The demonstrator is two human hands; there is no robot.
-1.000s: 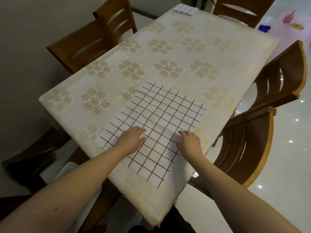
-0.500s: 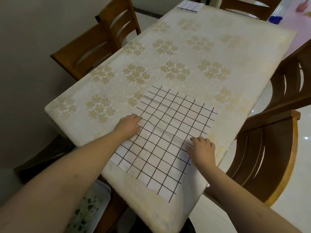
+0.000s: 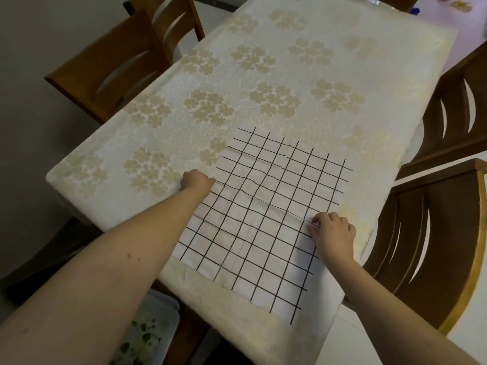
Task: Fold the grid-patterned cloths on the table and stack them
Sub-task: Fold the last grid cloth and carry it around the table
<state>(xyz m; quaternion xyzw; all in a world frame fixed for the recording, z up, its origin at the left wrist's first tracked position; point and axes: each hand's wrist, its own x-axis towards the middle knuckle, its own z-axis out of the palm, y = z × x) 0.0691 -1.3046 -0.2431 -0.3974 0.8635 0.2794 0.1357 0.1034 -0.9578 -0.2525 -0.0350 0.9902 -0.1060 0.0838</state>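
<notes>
Pinching opposite side edges, left hand [image 3: 197,180] and right hand [image 3: 332,233] hold the flat, diagonally-lying cloth [image 3: 263,219].

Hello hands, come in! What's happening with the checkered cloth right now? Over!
Left hand at the cloth's left edge, right hand at its right edge, fingers curled. Cloth flat, unfolded, on the table. Nothing in the way.

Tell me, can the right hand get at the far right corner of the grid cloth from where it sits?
Probably yes. The right hand rests at the right edge of the grid cloth, fingers curled at the edge. Only bare tablecloth surrounds that far corner, so nothing blocks a forward reach.
</notes>
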